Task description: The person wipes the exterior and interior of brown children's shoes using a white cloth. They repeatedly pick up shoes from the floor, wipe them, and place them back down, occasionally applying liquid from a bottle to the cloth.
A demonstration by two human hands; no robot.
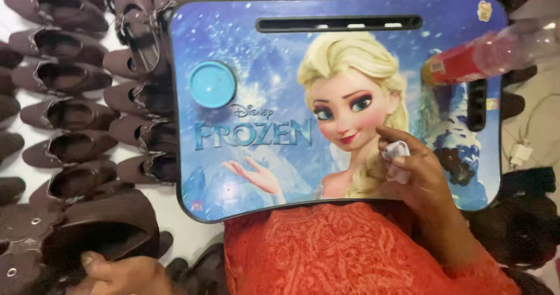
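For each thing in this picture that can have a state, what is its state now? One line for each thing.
Right hand: closed on a small white cloth, over the lap tray.
Left hand: gripping a dark brown shoe, low at the left.
Lap tray: flat across the lap, picture side up.
Bottle: lying on its side at the tray's right edge, red liquid inside.
Other brown shoes: in rows on the floor, openings up.

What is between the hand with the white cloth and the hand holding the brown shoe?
Between the right hand with the white cloth and the left hand on the brown shoe, the head view shows the blue picture tray's lower part and orange clothing.
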